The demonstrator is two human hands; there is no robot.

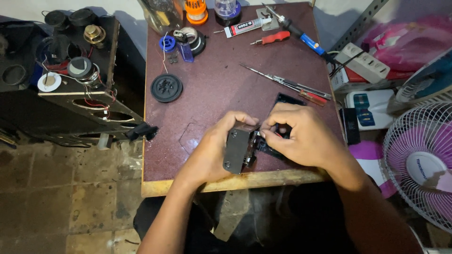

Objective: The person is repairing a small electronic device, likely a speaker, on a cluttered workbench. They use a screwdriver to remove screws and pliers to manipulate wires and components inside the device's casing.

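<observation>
My left hand (217, 146) grips a small dark grey metal box (237, 148) with screw heads on its face, holding it upright near the table's front edge. My right hand (303, 136) pinches black parts (262, 145) at the open side of that box, fingertips touching them. A flat black piece (287, 99) lies on the table just behind my right hand, mostly hidden by my fingers.
On the dark maroon table (212, 89) lie a round black disc (166, 87), tweezers and small screwdrivers (287, 84), a glue tube (245, 27), a red-handled tool (273, 37) and a blue-handled soldering iron (303, 36). A speaker cabinet (70, 70) stands left, a fan (419, 160) right.
</observation>
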